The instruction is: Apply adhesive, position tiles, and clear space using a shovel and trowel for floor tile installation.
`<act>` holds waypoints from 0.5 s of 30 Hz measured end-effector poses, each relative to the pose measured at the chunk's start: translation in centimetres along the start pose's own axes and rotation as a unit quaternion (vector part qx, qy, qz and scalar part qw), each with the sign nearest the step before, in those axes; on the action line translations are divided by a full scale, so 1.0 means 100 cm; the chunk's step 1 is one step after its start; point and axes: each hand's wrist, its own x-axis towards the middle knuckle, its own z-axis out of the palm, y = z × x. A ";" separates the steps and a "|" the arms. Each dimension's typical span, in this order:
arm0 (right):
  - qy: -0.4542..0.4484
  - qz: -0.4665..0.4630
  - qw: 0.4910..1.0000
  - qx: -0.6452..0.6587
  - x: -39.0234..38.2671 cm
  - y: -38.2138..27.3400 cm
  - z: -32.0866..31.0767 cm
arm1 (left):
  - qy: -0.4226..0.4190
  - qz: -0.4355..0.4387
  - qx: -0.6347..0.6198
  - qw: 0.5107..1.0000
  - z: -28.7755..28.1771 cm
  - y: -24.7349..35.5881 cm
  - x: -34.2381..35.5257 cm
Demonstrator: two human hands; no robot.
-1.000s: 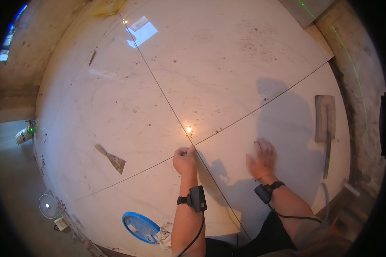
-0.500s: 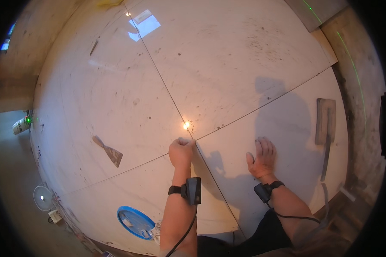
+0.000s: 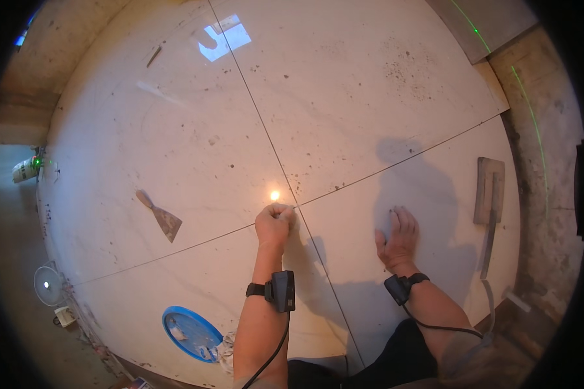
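Observation:
Large pale tiles (image 3: 175, 142) with thin dark joints spread out under me. My left hand (image 3: 272, 223) is closed in a pinch right beside the point where the joints cross. Whatever its fingertips hold, if anything, is too small to make out. My right hand (image 3: 399, 240) rests palm down on the tile to the right, its fingers spread and holding nothing. Each wrist carries a strapped black device with a cable; the left device (image 3: 282, 291) is the larger in view.
A scraper (image 3: 161, 219) with a triangular blade lies to the left. Nearer is a blue round lid (image 3: 191, 334) with pale scraps on it and a crumpled cloth (image 3: 226, 353) beside it. On the right lies a flat trowel (image 3: 488, 191). Far left stands a fan (image 3: 48, 286). Dark crumbs dot the tiles.
The whole view has shifted slightly. My left hand stays pinched beside the joint crossing, turned a little, and my right hand stays flat on the tile.

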 end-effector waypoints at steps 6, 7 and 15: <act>-0.007 0.002 1.000 -0.003 0.001 -0.004 -0.001 | 0.080 0.052 0.212 0.973 0.010 -0.003 0.005; -0.008 0.003 1.000 -0.002 0.001 -0.004 -0.001 | 0.080 0.051 0.213 0.972 0.012 -0.003 0.006; -0.005 -0.001 1.000 -0.005 0.004 -0.002 -0.002 | 0.150 0.146 0.362 0.909 0.029 0.013 -0.001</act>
